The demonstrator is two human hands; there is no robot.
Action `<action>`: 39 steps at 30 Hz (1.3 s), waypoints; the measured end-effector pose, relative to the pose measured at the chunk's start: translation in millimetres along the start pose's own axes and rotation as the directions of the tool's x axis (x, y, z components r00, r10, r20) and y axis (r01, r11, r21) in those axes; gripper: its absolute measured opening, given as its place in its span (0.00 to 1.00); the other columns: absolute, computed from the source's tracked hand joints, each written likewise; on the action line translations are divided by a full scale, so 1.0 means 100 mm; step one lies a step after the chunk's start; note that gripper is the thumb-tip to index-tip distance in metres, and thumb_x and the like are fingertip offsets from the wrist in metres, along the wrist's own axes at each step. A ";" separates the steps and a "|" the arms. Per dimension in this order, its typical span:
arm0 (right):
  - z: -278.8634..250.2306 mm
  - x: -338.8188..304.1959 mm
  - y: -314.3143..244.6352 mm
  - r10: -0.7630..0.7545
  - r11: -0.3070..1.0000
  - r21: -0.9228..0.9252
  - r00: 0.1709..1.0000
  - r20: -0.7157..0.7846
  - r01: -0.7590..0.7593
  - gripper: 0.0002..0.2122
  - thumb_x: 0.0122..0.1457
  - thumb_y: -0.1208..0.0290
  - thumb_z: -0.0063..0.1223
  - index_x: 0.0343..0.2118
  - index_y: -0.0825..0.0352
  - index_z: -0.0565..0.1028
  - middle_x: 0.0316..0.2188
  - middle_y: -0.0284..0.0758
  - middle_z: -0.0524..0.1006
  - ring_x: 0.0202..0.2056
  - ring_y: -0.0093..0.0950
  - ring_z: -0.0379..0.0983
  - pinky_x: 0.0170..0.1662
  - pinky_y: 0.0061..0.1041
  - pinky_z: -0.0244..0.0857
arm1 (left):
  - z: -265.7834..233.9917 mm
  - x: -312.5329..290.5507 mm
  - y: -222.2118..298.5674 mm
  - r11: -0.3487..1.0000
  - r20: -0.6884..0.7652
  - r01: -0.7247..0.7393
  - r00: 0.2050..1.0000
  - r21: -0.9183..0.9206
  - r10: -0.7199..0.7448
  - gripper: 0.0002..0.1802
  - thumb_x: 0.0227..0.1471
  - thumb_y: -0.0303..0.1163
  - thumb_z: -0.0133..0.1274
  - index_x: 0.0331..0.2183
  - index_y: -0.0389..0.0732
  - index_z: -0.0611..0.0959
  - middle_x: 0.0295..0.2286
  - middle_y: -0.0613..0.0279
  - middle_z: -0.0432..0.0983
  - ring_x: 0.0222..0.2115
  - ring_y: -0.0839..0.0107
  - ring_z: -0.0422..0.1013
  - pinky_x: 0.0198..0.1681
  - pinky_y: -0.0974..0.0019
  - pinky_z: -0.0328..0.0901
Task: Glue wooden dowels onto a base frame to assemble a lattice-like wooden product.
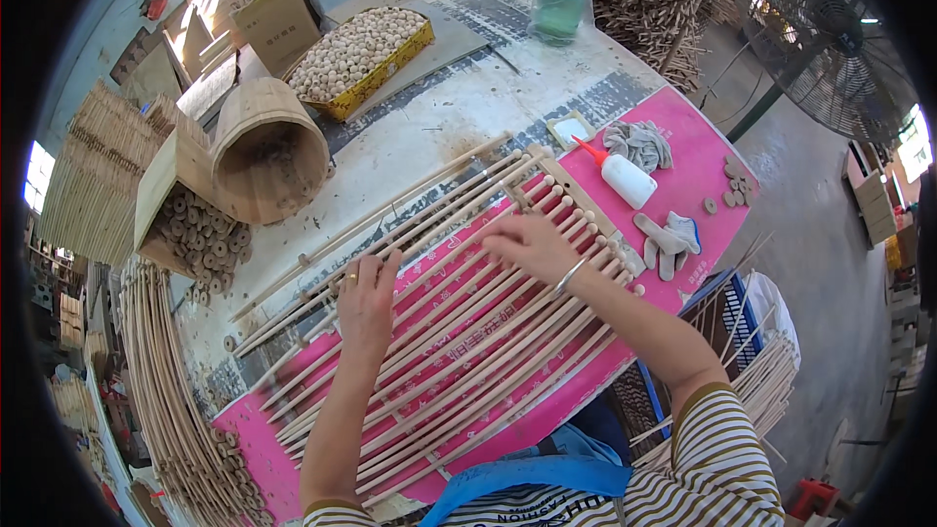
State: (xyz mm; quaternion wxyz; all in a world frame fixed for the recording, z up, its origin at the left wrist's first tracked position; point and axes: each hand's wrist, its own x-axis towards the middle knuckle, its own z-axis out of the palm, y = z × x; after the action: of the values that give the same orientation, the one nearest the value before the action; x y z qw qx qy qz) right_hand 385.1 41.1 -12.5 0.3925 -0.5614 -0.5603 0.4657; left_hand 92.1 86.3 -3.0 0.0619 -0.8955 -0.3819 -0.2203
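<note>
Many thin wooden sticks (459, 317) lie side by side on a pink printed sheet (234, 420), slanting from lower left to upper right. Small wooden balls (567, 202) cap several of their right ends. My left hand (366, 303), wearing a ring, has its fingers bent over a stick in the row's far part. Nearer the ball ends, my right hand (532, 246) pinches a wooden stick, its fingertips partly hidden. A bangle circles that wrist. Past the hands, several more sticks (429, 200) rest on the worn tabletop. Some stick ends by my left hand look blurred.
A yellow box of wooden balls (361, 54) stands at the back. At left are a wooden bucket (268, 151) and wooden rings (200, 234). To the right lie a red-tipped white glue bottle (628, 181), gloves (672, 242) and a grey cloth (639, 144). A fan (830, 29) stands beyond.
</note>
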 end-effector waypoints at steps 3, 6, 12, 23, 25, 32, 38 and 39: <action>0.41 -0.13 -0.24 0.252 0.827 0.484 0.959 0.132 -0.285 0.18 0.70 0.55 0.54 0.46 0.68 0.81 0.29 0.30 0.81 0.28 0.18 0.77 0.31 0.17 0.71 | -0.36 -0.16 0.19 0.999 0.013 -0.043 0.999 0.017 0.042 0.25 0.47 0.20 0.57 0.50 0.42 0.83 0.35 0.60 0.69 0.36 0.60 0.70 0.40 0.60 0.68; 0.64 -0.20 -0.17 0.238 0.649 0.725 0.967 0.093 -0.230 0.15 0.71 0.56 0.52 0.43 0.64 0.82 0.28 0.28 0.81 0.28 0.16 0.76 0.33 0.16 0.70 | -0.67 -0.41 0.23 0.999 0.018 -0.038 0.999 0.012 0.038 0.26 0.48 0.23 0.59 0.52 0.45 0.83 0.38 0.60 0.72 0.39 0.62 0.71 0.44 0.59 0.67; 0.56 -0.46 -0.33 0.220 0.667 0.726 0.975 0.022 -0.167 0.14 0.71 0.58 0.51 0.40 0.63 0.82 0.26 0.26 0.80 0.26 0.15 0.75 0.31 0.15 0.69 | -1.45 -1.26 -0.09 0.927 0.131 0.372 0.922 -0.052 -0.363 0.25 0.54 0.29 0.62 0.54 0.42 0.81 0.42 0.55 0.77 0.43 0.53 0.73 0.50 0.53 0.66; 0.57 -0.68 -0.39 0.161 0.727 0.672 0.986 0.037 -0.144 0.15 0.71 0.58 0.53 0.39 0.65 0.83 0.26 0.27 0.81 0.25 0.15 0.75 0.31 0.15 0.69 | -1.64 -1.87 -0.21 0.695 0.369 0.575 0.815 -0.432 -0.446 0.32 0.49 0.18 0.61 0.58 0.42 0.80 0.34 0.56 0.78 0.32 0.65 0.75 0.38 0.63 0.71; 0.70 -0.71 -0.44 0.162 0.724 0.672 0.985 0.055 -0.157 0.14 0.71 0.58 0.53 0.40 0.65 0.83 0.26 0.27 0.81 0.25 0.15 0.76 0.31 0.15 0.69 | -1.64 -1.84 -0.15 0.717 0.388 0.533 0.840 -0.450 -0.380 0.33 0.50 0.18 0.60 0.59 0.43 0.79 0.34 0.55 0.78 0.33 0.64 0.76 0.38 0.63 0.72; 1.51 -0.92 -0.51 0.044 0.724 0.663 0.972 0.231 -0.190 0.15 0.71 0.57 0.52 0.44 0.64 0.81 0.30 0.28 0.82 0.29 0.16 0.78 0.34 0.16 0.72 | -1.14 -0.85 0.81 0.801 0.236 0.382 0.923 -0.460 -0.305 0.38 0.57 0.27 0.61 0.67 0.48 0.69 0.41 0.50 0.82 0.39 0.58 0.80 0.41 0.59 0.72; 1.21 -0.99 -0.59 0.070 0.756 0.629 0.978 0.198 -0.181 0.16 0.69 0.61 0.56 0.52 0.66 0.80 0.36 0.30 0.82 0.35 0.17 0.78 0.36 0.17 0.72 | -1.20 -0.94 0.73 0.558 0.382 0.542 0.840 -0.628 -0.386 0.39 0.61 0.22 0.53 0.70 0.47 0.62 0.28 0.54 0.79 0.26 0.65 0.73 0.35 0.66 0.68; 1.22 -1.01 -0.65 0.043 0.797 0.583 0.977 0.210 -0.160 0.16 0.68 0.63 0.57 0.53 0.67 0.79 0.36 0.30 0.82 0.37 0.17 0.78 0.37 0.17 0.72 | -1.19 -0.96 0.72 0.570 0.379 0.536 0.844 -0.623 -0.380 0.38 0.61 0.22 0.53 0.70 0.46 0.62 0.26 0.56 0.77 0.25 0.67 0.71 0.33 0.67 0.67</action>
State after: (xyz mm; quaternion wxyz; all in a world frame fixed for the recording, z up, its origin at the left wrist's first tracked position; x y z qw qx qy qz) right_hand 256.7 -65.5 27.1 0.4693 -0.3927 -0.3887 0.6888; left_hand 42.9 -60.9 65.5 -0.3857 -0.7349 -0.4907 -0.2652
